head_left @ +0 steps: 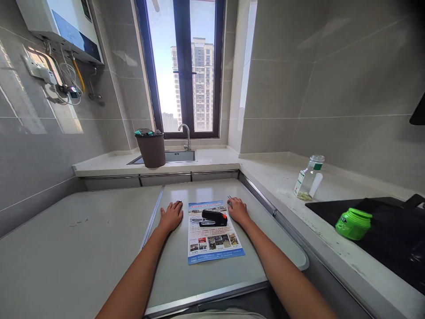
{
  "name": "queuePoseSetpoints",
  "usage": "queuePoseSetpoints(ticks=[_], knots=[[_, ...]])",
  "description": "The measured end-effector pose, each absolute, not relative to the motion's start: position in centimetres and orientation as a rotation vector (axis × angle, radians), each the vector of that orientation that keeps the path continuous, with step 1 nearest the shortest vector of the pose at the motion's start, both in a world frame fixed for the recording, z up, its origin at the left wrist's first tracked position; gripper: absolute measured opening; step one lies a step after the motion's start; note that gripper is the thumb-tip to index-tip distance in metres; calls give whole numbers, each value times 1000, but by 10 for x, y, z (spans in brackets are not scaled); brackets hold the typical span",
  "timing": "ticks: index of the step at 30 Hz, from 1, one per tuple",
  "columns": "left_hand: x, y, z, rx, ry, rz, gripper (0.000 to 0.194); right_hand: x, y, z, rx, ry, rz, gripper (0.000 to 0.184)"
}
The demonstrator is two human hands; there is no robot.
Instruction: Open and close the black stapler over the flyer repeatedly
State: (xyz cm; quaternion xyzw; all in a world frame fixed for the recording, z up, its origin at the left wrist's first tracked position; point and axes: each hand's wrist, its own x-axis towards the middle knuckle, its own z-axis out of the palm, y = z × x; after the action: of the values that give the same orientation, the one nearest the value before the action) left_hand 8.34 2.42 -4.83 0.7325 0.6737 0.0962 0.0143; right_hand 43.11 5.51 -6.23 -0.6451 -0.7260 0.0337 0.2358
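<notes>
A black stapler (213, 218) with a red spot at one end lies on a printed flyer (217, 253) with a blue lower border, on the pale table (186, 288). My left hand (171, 217) rests flat on the table left of the flyer, fingers a little apart. At its fingertips shows a small dark thing (179, 202), too small to name. My right hand (237, 210) lies at the flyer's upper right corner, palm down with fingers slightly bent. A thin, shiny bit (229, 196) sticks out by its fingertips; its kind is unclear. Neither hand touches the stapler.
Beyond the table, a brown bin (151, 150) stands at the edge of a sink (181, 156) with a tap (186, 135). On the right counter (272, 177) are a glass bottle (308, 178), a green jar (354, 224) and a black bag-like item (392, 248).
</notes>
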Motion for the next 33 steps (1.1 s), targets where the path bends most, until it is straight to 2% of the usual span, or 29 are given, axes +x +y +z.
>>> queuePoseSetpoints(ticks=[6, 10, 16, 33], knots=[[83, 23, -45, 2329, 2158, 492, 41, 430, 54, -62, -1808, -2012, 131, 36], [79, 27, -44, 2330, 2184, 531, 38, 430, 54, -60, -1719, -1961, 133, 29], [75, 27, -43, 2340, 2190, 549, 20, 435, 56, -59, -1648, -1827, 145, 24], [78, 22, -40, 2302, 2172, 536, 15, 437, 57, -60, -1708, -1857, 179, 23]])
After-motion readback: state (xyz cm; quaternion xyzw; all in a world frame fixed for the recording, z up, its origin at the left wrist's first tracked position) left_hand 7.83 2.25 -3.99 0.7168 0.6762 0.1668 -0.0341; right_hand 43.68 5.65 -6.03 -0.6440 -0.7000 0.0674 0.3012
